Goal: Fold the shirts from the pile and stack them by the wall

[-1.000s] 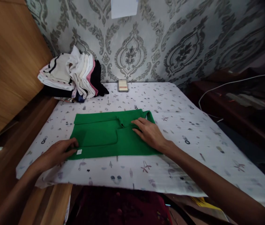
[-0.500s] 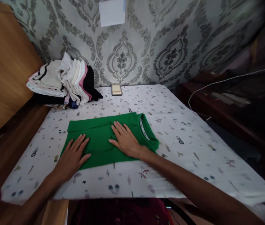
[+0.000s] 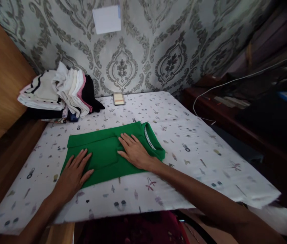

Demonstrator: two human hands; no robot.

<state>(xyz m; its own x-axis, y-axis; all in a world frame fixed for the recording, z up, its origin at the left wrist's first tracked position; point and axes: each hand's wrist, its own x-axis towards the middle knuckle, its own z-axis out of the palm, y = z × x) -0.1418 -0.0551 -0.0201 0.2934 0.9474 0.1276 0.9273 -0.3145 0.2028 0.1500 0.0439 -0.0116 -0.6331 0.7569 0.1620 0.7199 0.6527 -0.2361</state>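
A green shirt [image 3: 103, 149] lies folded into a long flat shape on the cloth-covered table, its round collar with a white inner band toward the right. My left hand [image 3: 73, 174] rests flat on the shirt's left end, fingers spread. Near the collar, my right hand [image 3: 134, 150] lies palm down on the fabric with its fingers stretched out. Neither hand grips the cloth. The fabric directly beneath both palms is hidden.
A stack of folded clothes [image 3: 69, 91] sits at the table's back left, beside a wooden cabinet [image 3: 3, 81]. A small framed card [image 3: 119, 99] stands near the patterned wall [image 3: 143, 51]. To the right, a white cable [image 3: 224, 82] crosses a dark red surface.
The view has turned slightly to the right, so everything appears shifted left. The right hand sits slightly closer to the collar; both hands stay flat on the shirt.
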